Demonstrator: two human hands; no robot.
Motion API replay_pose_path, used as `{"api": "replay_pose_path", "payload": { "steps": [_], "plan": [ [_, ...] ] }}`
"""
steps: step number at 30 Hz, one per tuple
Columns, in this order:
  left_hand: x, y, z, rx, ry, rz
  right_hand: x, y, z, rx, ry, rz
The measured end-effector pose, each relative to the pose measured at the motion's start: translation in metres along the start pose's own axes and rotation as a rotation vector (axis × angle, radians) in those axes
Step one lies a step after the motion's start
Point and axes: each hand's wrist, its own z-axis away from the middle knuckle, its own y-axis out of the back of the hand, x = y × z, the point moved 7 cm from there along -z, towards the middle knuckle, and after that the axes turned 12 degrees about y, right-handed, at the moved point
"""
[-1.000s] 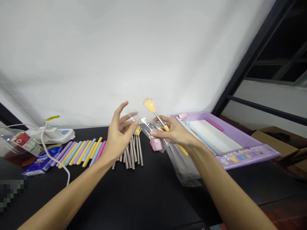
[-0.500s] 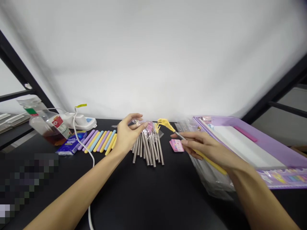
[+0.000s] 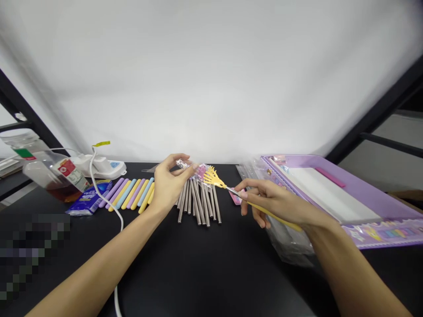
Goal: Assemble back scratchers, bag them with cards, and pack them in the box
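Note:
Held in my right hand [image 3: 276,200] is a back scratcher [image 3: 215,178] with a yellow hand-shaped head, a short metal rod and a yellow handle. Its head points left and up, in front of a pink piece [image 3: 201,171]. My left hand [image 3: 168,181] pinches a crinkled clear plastic bag [image 3: 182,164] between thumb and fingers. Below and beside the bag lies a bundle of silver metal rods [image 3: 200,204], their upper ends partly hidden. A small stack of pink cards [image 3: 235,197] sits just left of my right fingers.
Purple, yellow and blue handles [image 3: 130,193] lie in a row at left, beside a blue packet [image 3: 90,200], a bottle [image 3: 56,171] and a power strip [image 3: 114,168]. A white cable [image 3: 119,220] crosses the table. At right are clear bags [image 3: 289,242] and a purple box [image 3: 366,200].
My right hand has turned the back scratcher and brought its head left and lower, towards the bag. My left hand stays at the bag. The view has shifted slightly.

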Motion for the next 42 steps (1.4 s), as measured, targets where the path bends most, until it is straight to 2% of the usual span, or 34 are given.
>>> {"api": "replay_pose_path", "payload": {
  "steps": [12, 20, 23, 25, 28, 31, 37, 42],
  "plan": [
    [0.0, -0.018, 0.011, -0.147, 0.038, -0.039, -0.002, -0.003, -0.007, 0.02, 0.031, -0.105],
    [-0.004, -0.032, 0.02, -0.248, 0.037, -0.054, 0.001, -0.013, -0.013, 0.048, 0.032, -0.191],
    [-0.006, -0.024, 0.014, -0.192, 0.048, -0.009, 0.0, -0.008, -0.012, 0.028, 0.056, -0.192],
    [-0.006, -0.012, 0.007, -0.09, 0.044, 0.028, 0.0, 0.0, -0.008, 0.022, 0.031, -0.11],
    [-0.006, 0.003, -0.001, 0.031, 0.027, 0.051, 0.0, 0.017, -0.002, 0.079, -0.006, 0.049],
    [-0.008, 0.003, -0.002, 0.019, 0.041, 0.06, -0.003, 0.02, -0.003, 0.115, 0.033, 0.1],
    [-0.002, -0.009, 0.005, -0.074, 0.044, 0.127, -0.001, 0.01, -0.011, 0.149, 0.099, 0.066],
    [0.0, -0.008, 0.006, -0.077, 0.051, 0.127, -0.003, 0.015, -0.011, 0.194, 0.117, 0.067]
  ]
}}
